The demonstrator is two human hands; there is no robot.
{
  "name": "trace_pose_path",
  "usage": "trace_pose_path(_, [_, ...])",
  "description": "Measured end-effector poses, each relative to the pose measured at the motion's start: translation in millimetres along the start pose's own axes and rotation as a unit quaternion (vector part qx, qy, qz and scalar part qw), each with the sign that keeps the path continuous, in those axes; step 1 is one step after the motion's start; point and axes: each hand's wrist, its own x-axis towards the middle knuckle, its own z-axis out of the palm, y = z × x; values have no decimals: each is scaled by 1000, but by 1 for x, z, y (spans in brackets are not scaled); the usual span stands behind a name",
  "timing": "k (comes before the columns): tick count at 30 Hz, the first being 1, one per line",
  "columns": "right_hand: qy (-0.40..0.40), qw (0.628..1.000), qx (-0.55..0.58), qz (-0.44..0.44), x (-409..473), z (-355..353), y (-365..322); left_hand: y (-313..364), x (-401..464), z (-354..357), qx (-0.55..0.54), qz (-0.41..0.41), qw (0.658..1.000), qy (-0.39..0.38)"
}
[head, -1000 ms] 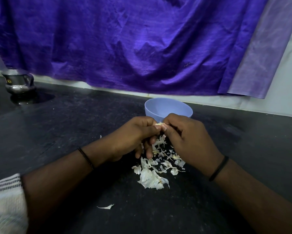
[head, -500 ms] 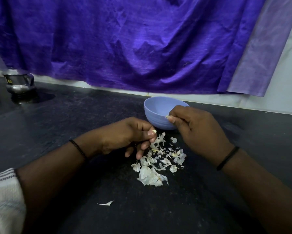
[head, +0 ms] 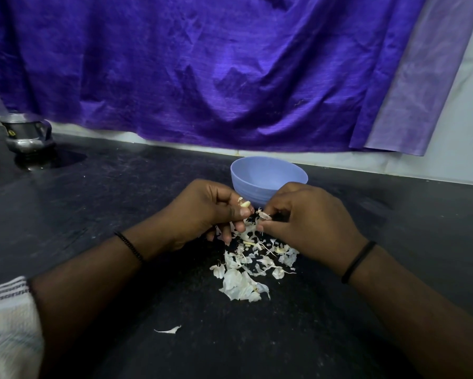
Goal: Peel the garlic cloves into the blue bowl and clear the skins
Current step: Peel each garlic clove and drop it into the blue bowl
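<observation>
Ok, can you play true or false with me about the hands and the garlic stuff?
1. The blue bowl stands behind both hands. True.
2. The left hand pinches a garlic clove. True.
3. The garlic skins are piled inside the bowl. False: they lie on the dark counter, in front of it.
4. The right hand lies flat and empty. False: its fingers pinch a bit of skin.
5. A red cloth hangs on the wall. False: the cloth is purple.
</observation>
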Motion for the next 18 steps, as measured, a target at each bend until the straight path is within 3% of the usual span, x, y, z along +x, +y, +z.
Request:
trace_pose_path(7, [22, 999, -17, 17, 1, -3, -4, 1, 0, 1, 32, -4, 998, 46])
trace_pose_path(12, [33, 998, 46, 35, 1, -3, -3, 2, 0, 1, 70, 13, 996, 47])
trace_pose_path(18, [47, 988, 144, -12, 0, 6, -4, 3, -1, 2, 111, 25, 993, 38])
